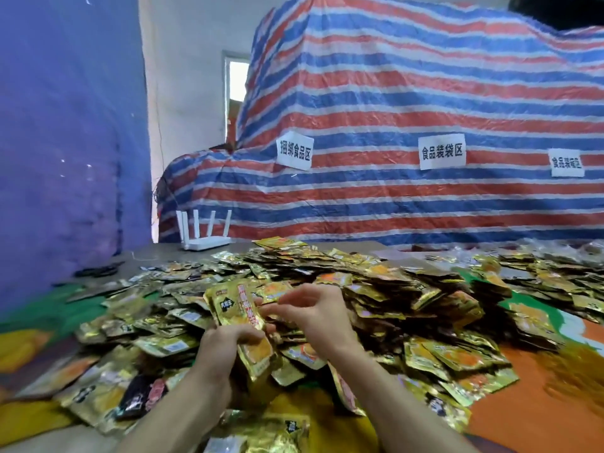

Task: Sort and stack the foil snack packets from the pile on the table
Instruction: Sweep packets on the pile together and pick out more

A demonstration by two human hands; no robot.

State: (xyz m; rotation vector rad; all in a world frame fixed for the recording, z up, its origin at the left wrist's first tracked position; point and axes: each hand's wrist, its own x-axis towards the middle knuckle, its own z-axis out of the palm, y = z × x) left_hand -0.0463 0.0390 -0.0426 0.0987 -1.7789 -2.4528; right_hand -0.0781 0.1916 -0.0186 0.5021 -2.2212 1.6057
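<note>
The left hand (225, 351) grips a small stack of gold foil packets (238, 308) from below, holding it upright above the near middle of the table (153, 255). The right hand (315, 310) has its fingers curled, with the fingertips at the stack's right edge; whether they pinch it is unclear. Around both hands the loose pile (392, 289) spreads toward the table's right edge. A white router (206, 241) stands at the far left corner, in front of a striped tarp (392, 109).

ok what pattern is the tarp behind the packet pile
The tarp has red, blue and white stripes; the head view shows it best.
</note>
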